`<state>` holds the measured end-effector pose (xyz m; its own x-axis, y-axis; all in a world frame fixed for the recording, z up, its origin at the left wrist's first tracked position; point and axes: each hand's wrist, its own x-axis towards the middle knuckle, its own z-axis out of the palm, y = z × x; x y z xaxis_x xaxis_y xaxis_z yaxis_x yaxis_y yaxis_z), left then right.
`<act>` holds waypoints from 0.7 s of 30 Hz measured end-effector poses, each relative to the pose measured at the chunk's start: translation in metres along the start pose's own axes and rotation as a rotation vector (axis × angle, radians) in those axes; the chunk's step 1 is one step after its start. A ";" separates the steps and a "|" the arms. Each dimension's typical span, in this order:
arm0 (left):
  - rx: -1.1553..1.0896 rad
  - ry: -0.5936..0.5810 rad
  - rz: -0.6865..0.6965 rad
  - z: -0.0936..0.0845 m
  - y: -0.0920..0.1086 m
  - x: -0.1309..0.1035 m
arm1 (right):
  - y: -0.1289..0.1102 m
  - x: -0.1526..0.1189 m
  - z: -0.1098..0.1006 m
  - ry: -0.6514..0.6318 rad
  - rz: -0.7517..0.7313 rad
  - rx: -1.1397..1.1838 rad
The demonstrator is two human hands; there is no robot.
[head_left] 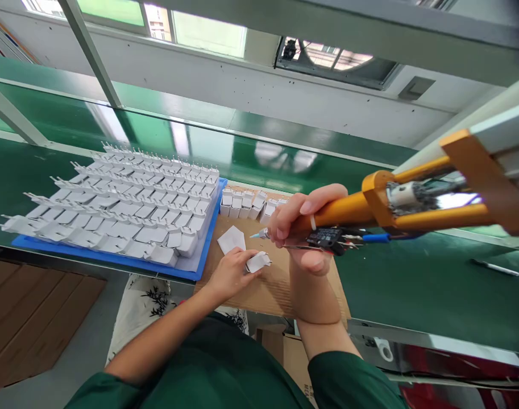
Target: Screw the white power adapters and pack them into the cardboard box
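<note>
On the cardboard sheet [272, 289] near us, our left hand [231, 274] pinched a white plug [257, 262] while our right hand [304, 230] gripped the orange dispenser [395, 207], whose tip needed steady aim.

Left hand [231, 272] holds a white plug [258, 262]; right hand [304, 230] grips an orange tool [348, 209].

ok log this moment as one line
left hand: holds white plug part on cardboard sheet | right hand: grips orange tool, tip at part | blue tray of white parts: left
</note>
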<state>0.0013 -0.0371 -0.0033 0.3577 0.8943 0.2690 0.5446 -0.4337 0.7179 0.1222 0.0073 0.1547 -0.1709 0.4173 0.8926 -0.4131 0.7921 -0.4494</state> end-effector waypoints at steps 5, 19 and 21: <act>-0.153 0.047 -0.011 -0.010 -0.005 -0.019 | -0.001 -0.003 -0.003 0.018 0.032 -0.121; -0.024 0.076 -0.061 -0.002 -0.008 -0.013 | 0.006 -0.003 -0.006 -0.019 -0.063 -0.036; 0.059 0.036 -0.064 0.001 -0.008 -0.012 | 0.003 -0.003 -0.005 -0.028 -0.059 -0.043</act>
<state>-0.0064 -0.0444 -0.0132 0.2942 0.9231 0.2477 0.6092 -0.3808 0.6956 0.1260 0.0109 0.1503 -0.1722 0.3570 0.9181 -0.3844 0.8338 -0.3963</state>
